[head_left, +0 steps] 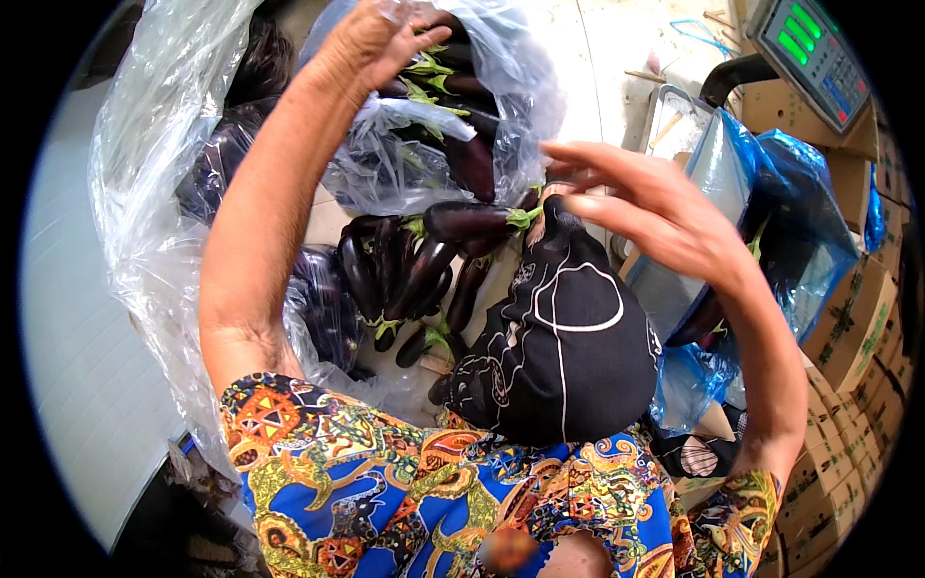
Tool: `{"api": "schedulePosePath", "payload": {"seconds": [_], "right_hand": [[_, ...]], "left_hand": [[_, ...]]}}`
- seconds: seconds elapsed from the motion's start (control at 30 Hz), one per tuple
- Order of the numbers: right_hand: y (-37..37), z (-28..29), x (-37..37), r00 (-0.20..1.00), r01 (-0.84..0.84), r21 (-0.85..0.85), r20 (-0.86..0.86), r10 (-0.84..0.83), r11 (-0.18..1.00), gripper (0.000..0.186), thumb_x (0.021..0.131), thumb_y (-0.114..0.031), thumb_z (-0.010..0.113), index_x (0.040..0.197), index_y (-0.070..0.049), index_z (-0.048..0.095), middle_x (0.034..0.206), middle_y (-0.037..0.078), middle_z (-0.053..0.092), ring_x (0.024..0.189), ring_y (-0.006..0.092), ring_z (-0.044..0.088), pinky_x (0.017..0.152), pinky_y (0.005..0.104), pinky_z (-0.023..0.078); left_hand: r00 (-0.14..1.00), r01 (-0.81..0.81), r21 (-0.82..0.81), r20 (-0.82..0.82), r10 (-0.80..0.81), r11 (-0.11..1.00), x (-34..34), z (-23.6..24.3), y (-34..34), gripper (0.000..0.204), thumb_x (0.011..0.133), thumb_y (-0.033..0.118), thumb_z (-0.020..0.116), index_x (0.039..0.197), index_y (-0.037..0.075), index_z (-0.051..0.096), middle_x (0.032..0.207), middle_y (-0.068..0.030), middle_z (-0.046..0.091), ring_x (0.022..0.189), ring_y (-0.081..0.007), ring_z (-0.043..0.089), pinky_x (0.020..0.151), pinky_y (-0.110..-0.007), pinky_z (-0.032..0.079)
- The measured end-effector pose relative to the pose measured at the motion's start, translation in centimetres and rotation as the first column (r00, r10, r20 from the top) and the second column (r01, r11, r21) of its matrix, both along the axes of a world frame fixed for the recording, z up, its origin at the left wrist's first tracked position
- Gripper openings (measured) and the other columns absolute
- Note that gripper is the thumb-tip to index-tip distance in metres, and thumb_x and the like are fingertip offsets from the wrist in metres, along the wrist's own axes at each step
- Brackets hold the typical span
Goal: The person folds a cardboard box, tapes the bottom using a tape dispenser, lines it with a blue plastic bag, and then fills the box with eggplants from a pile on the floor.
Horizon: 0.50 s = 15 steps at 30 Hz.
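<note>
My left hand [376,40] reaches to the far side of a clear plastic bag [385,178]. Its thumb sticks out over the bag's mouth, while the fingers are partly covered by plastic, so their grip cannot be told. Inside lie several dark purple eggplants [472,166] with green caps. My right hand [655,207] is raised at the bag's right side, fingers stretched and apart, slightly blurred, with nothing seen in it. Just below and left of it, one eggplant [467,222] lies across a heap of loose eggplants [385,270] on the floor.
On the left stands a large clear plastic sack [145,231] with more eggplants. A blue plastic bag [800,222] holding eggplants is at the right, below a scale's lit display [809,53]. Cardboard boxes [853,318] line the far right. My black-clad knee [578,337] is close by.
</note>
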State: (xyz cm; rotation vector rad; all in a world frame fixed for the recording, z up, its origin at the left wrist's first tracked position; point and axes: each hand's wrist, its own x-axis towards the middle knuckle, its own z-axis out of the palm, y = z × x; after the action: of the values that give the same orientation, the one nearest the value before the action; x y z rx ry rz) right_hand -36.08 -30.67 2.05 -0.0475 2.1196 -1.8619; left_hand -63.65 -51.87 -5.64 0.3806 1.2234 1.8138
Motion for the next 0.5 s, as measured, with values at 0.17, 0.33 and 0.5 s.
{"api": "schedulePosePath", "payload": {"seconds": [0.17, 0.33, 0.5], "right_hand": [[-1.8, -10.6, -9.3, 0.873, 0.426, 0.246, -0.366, -0.324, 0.87, 0.067, 0.092, -0.035, 0.064, 0.146, -0.004, 0.039, 0.137, 0.024, 0.051, 0.117, 0.0331, 0.058, 0.098, 0.0411, 0.048], [-1.0, -10.5, -11.2, 0.879, 0.343, 0.315, -0.44, -0.184, 0.885, 0.061, 0.09, -0.037, 0.062, 0.137, -0.001, 0.046, 0.132, 0.029, 0.051, 0.127, 0.044, 0.047, 0.109, 0.0466, 0.037], [-1.8, -9.4, -13.3, 0.797, 0.487, 0.449, -0.579, -0.171, 0.749, 0.051, 0.092, -0.031, 0.063, 0.132, 0.001, 0.052, 0.118, 0.03, 0.062, 0.109, 0.0424, 0.063, 0.093, 0.0473, 0.05]], "left_hand": [[0.269, -0.054, -0.604, -0.776, -0.571, 0.795, -3.7, 1.1, -0.8, 0.06, 0.089, 0.029, 0.069, 0.14, 0.004, 0.047, 0.124, -0.0147, 0.063, 0.114, -0.0277, 0.059, 0.098, -0.034, 0.046], [-0.107, -0.56, -0.803, -0.175, -0.979, 0.205, -0.4, 1.4, -9.3, 0.066, 0.075, 0.036, 0.078, 0.132, 0.007, 0.058, 0.118, -0.0178, 0.066, 0.118, -0.039, 0.055, 0.101, -0.05, 0.042], [-0.169, -0.639, -0.759, 0.299, -0.939, -0.126, -0.4, 0.7, -12.2, 0.022, 0.088, 0.019, 0.056, 0.093, 0.011, 0.076, 0.1, -0.0104, 0.073, 0.111, -0.0312, 0.06, 0.093, -0.051, 0.043]]}}
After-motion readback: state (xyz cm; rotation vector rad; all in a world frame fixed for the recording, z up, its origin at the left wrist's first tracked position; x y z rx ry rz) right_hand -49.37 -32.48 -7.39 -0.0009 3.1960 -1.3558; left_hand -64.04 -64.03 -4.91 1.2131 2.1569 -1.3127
